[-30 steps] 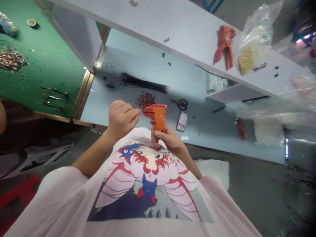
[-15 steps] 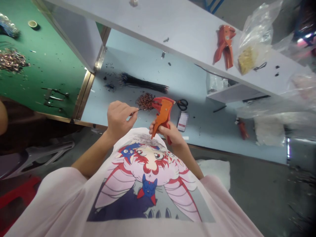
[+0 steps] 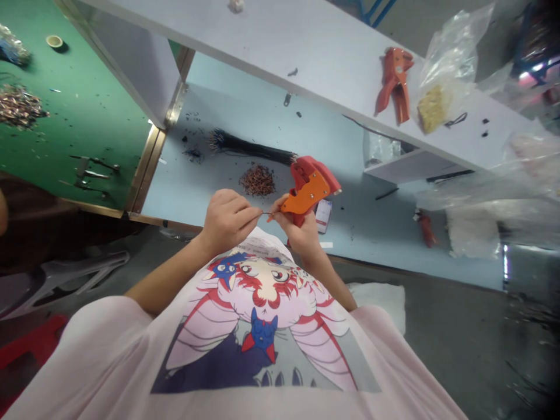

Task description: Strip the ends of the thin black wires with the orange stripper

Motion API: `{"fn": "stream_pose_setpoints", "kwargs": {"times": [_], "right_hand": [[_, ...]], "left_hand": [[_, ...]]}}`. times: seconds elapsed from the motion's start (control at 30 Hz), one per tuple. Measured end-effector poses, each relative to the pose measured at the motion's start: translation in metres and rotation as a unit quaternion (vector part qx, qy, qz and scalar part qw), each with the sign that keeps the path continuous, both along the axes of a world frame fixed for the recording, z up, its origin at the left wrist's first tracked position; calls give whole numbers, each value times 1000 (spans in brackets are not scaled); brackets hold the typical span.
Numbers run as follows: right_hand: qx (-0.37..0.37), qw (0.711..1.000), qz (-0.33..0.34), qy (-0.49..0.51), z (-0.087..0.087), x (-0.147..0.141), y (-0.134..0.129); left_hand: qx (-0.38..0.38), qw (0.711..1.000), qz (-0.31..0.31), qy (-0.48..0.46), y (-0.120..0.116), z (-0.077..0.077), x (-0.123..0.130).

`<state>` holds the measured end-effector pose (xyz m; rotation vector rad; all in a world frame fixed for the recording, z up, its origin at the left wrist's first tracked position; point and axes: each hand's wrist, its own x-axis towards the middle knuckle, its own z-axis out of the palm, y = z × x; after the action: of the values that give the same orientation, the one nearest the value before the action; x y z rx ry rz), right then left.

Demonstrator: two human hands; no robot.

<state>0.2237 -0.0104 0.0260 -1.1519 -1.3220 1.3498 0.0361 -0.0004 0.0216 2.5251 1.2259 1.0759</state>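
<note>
Looking down from the head cam, we've got the left hand [image 3: 225, 220] pinched tight on a thin wire [image 3: 266, 213], thumb and fingertips closed on it, and it has slid over toward the other hand since the last shot, so the wire now spans the small gap between them. The right hand [image 3: 295, 227] is curled around the grip of an orange wire stripper [image 3: 308, 186], with the wire's far end reaching its fingers. We can't tell if those fingers actually clamp it. The stripper has swung up and right, nose tipped away, held above a pale blue bench [image 3: 196, 198] and now clear of a pile of copper-coloured clippings [image 3: 257, 179]. Behind that lies a bundle of black wires [image 3: 249, 149]
</note>
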Motion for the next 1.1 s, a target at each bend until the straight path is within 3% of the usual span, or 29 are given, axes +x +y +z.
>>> {"fn": "stream_pose_setpoints", "kwargs": {"times": [0.5,0.67,0.73,0.83,0.93,1.1], "right_hand": [[34,997,-72,-23,-5,-1,2],[10,996,-85,-33,-6,-3,2],[1,993,-113,-43,-4,0,4],[30,976,-214,-37,2,18,11],[77,958,-274,-34,7,44,17],[53,971,-217,-89,-12,55,22]], "left_hand": [[-26,998,-49,43,10,1,-4],[-37,996,-57,49,12,-1,-4],[-48,995,-53,65,14,-7,-9],[-75,994,-16,77,16,-21,-29],[-108,993,34,18,16,-33,-51],[-200,968,48,-147,12,-30,-51]]}}
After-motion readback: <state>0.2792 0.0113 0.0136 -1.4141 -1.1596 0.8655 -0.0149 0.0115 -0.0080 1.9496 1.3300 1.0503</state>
